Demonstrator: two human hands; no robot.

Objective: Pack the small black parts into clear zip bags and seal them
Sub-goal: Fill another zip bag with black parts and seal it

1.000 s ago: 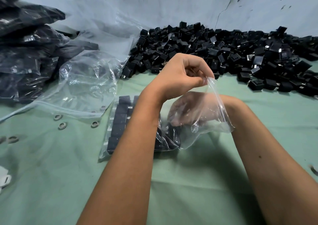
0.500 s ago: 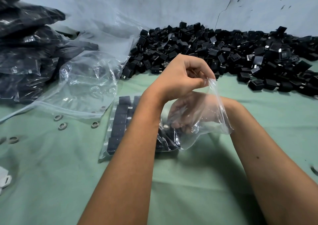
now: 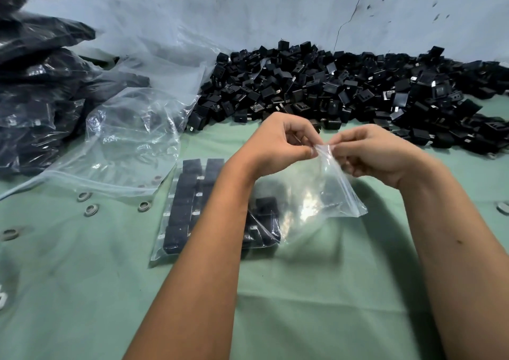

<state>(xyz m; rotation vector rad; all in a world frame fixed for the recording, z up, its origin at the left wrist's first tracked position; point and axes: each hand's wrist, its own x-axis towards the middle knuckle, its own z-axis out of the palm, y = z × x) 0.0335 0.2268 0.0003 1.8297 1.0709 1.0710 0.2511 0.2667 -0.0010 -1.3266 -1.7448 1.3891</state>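
Hands (image 3: 321,146) pinch zip bag (image 3: 327,194) top.

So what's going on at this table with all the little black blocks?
A person is bagging small black parts. Both the left hand and the right hand pinch the top edge of a clear zip bag, lifted off the green table. A filled bag lies flat beside it, and a big loose pile of parts waits behind.
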